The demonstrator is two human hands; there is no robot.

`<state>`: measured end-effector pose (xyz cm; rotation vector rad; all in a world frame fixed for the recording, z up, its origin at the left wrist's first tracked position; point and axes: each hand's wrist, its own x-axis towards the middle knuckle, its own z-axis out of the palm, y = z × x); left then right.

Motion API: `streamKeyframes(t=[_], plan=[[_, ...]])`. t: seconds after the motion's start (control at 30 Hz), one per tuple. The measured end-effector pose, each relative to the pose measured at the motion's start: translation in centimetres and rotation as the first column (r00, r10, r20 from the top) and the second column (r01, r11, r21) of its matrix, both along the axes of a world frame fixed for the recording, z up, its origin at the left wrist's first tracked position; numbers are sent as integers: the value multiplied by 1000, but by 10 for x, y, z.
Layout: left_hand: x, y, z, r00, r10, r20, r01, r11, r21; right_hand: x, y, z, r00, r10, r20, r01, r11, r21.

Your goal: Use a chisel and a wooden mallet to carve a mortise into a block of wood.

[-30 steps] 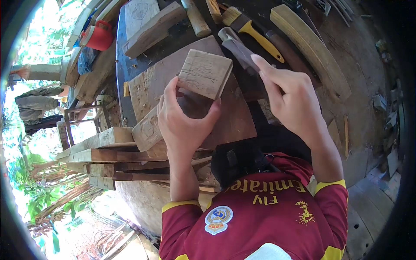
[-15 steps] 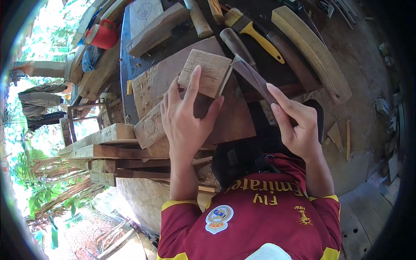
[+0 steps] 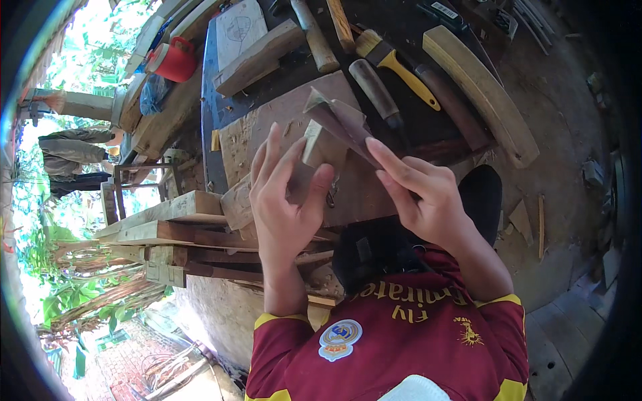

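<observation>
My left hand [image 3: 286,204] is at the block's near-left side, its index fingertip against the pale edge of a small wooden block [image 3: 311,142]. The thumb curls near the block's lower end, and the other fingers stretch up past it. The block is tilted, partly hidden behind a folded sheet of dark brown sandpaper [image 3: 341,125]. My right hand [image 3: 424,194] pinches the sandpaper's near end between thumb and fingers. Below both hands lies a flat brown board [image 3: 364,194], with a rougher wood piece [image 3: 235,144] at its left.
On the dark table top lie a yellow-handled brush [image 3: 408,80], wooden-handled tools [image 3: 319,50] and a long curved timber [image 3: 481,93]. Wood blocks [image 3: 257,60] sit at the far left. Stacked planks [image 3: 167,232] and a red jug [image 3: 172,61] are further left.
The wooden block has turned from showing its broad face to standing more on edge. My right hand has moved left, bringing the sandpaper across in front of the block.
</observation>
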<state>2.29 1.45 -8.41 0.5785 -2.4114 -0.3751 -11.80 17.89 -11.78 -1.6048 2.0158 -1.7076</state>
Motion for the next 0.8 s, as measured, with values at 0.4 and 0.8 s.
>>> streamKeyframes(t=[0.4,0.8], plan=[[-4,5,-10,986,133,-96,-103,956,274,-12,-20,29,985,90,-144,-75,991,107],[-3,4,-13,985,139,-106,-110,963,248,-29,-21,41,973,231,21,-232,969,90]])
